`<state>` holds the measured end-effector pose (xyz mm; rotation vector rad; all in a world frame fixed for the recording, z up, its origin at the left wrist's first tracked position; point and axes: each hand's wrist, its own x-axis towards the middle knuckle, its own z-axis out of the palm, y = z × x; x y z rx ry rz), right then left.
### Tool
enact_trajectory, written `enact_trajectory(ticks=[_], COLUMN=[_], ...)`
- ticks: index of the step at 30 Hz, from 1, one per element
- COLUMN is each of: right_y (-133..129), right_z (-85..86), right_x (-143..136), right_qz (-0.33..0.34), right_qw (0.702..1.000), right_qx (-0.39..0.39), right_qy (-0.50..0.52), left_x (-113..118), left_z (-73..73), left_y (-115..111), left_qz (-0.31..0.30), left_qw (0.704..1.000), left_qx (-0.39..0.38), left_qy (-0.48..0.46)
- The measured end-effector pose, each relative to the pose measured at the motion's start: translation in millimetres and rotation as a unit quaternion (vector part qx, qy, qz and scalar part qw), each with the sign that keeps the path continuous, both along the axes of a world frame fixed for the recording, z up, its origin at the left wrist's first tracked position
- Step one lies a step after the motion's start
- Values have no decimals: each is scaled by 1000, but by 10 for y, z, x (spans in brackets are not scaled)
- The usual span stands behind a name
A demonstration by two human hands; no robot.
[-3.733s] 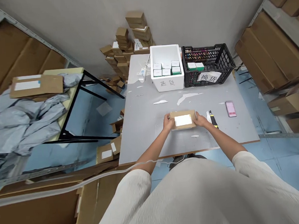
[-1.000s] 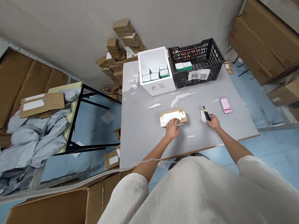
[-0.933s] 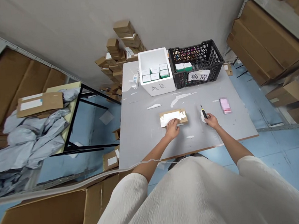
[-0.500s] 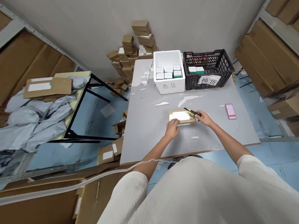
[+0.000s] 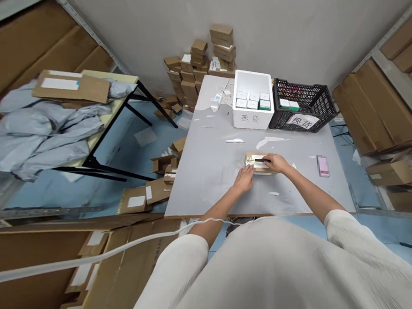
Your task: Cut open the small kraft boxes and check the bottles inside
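Observation:
A small cardboard box (image 5: 262, 170) with a white label on top lies on the grey table (image 5: 207, 173). At the box's near left corner my left hand (image 5: 245, 178) grips it, fingers over the edge. My right hand (image 5: 277, 162) is closed round a yellow and black utility knife (image 5: 262, 160). The knife lies low over the box top, its tip pointing left toward the box's left end. Whether the blade is in the box or just on it, I cannot tell. My right hand covers the box's right part.
Behind the box stand a white foam box (image 5: 251, 120) and a black plastic crate (image 5: 303, 105), both with small white-and-green boxes inside. A pink phone-like object (image 5: 323, 165) lies at the right. Grey parcels (image 5: 45, 123) cover a side table. Cartons (image 5: 190, 80) are stacked by the wall.
My right hand has brought the knife from the box's right end in over its top, blade now pointing left. My left hand stays at the box's near left corner. The view has turned slightly.

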<state>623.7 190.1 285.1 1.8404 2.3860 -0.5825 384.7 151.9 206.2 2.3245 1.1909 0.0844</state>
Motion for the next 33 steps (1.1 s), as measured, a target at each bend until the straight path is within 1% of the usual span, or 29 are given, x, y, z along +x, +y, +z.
enact_trajectory(ticks=[3, 6, 18, 26, 29, 33], right_y=[36, 51, 26, 31, 41, 51], right_z=[82, 109, 48, 40, 51, 117], right_x=[-91, -109, -77, -77, -106, -152], right_qz=[11, 17, 21, 14, 17, 29], right_qw=[1000, 999, 999, 999, 998, 997], right_qx=[-6, -14, -2, -10, -12, -15], right_qy=[-18, -29, -34, -40, -51, -70], left_x=[-75, -123, -155, -131, -115, -104], left_z=[-44, -64, -84, -48, -39, -20], left_y=[13, 23, 38, 19, 15, 15], left_qz=[-4, -9, -16, -16, -16, -16], left_qw=[1000, 1000, 999, 1000, 1000, 1000], left_qx=[3, 3, 2, -3, -3, -3], left_qy=[-14, -24, -28, -22, -22, -16])
